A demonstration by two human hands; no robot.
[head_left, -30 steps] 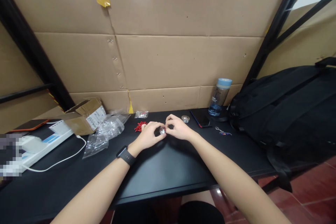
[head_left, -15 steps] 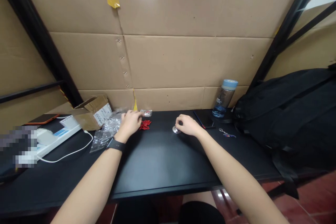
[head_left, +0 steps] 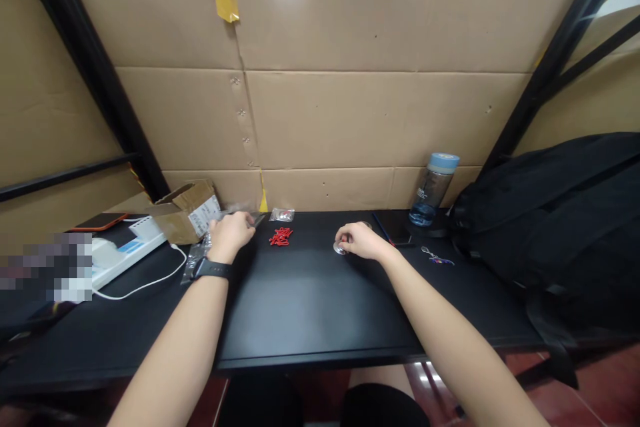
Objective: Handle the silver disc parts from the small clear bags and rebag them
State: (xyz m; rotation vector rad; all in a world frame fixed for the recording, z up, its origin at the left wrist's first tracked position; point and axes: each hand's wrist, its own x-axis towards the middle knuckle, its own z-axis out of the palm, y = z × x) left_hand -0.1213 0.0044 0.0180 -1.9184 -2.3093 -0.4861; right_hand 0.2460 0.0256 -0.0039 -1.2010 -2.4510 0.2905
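Observation:
My left hand, with a dark watch on its wrist, is at the clear plastic bags on the left of the black table. Its fingers are bent closed over the plastic, and a corner shows past the fingertips. To its right lie a heap of red cords and a small clear packet. My right hand is closed in a pinch on a small shiny round disc, low at the tabletop. A bit of red shows near those fingertips. What lies under the palm is hidden.
An open cardboard box and a white power strip stand at left. Toward the right are a phone, a small charm with a strap, a water bottle and a black backpack. Cardboard walls the back.
My left hand has drawn left, away from the red cords and small packet, which now show fully. My right hand stays pinched at the disc. The view has shifted slightly.

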